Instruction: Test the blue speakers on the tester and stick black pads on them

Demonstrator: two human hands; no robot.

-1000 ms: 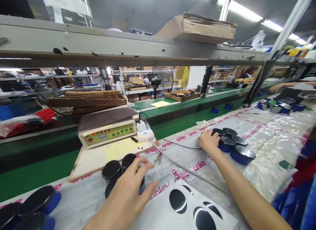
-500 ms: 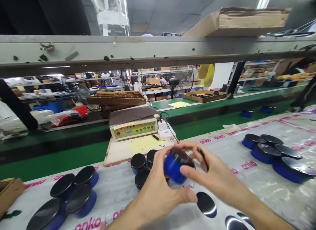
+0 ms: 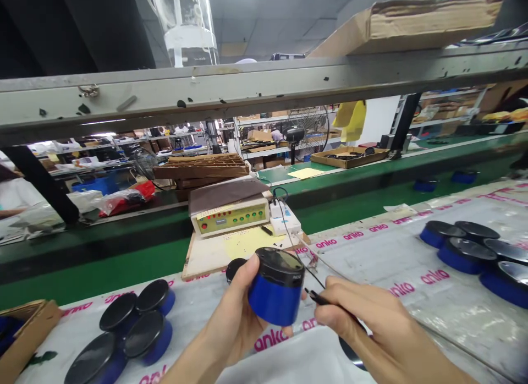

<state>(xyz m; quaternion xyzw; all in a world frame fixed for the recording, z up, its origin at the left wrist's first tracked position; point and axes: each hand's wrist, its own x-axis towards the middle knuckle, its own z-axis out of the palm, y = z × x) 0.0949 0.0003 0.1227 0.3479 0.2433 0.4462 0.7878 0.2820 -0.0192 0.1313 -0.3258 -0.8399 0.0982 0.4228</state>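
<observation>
My left hand (image 3: 231,318) is wrapped round the left side of a short blue cylinder with a glossy black top (image 3: 276,296), tilted slightly, small pale lettering on its black rim. My right hand (image 3: 363,318), closed in a pinch, holds a thin black cable plug (image 3: 317,297) just right of the cylinder, its tip apart from the blue side. A thin black cable runs from the white power adapter (image 3: 286,221) down toward this hand. Behind the left hand, another black-topped cylinder (image 3: 235,267) is partly hidden. Below the right hand a black disc (image 3: 350,354) is mostly covered.
Blue-and-black cylinders stand in groups at left (image 3: 119,312) and right (image 3: 466,254) on the white printed sheet (image 3: 193,312). A control box with lit buttons (image 3: 231,216) sits on a board ahead. A metal beam (image 3: 247,89) crosses above; a cardboard box (image 3: 31,334) is at lower left.
My right hand has come off the cylinder and moved right and down, now pointing the black plug at it. The left hand keeps hold, and the cylinder is turned more upright. The view has shifted slightly.
</observation>
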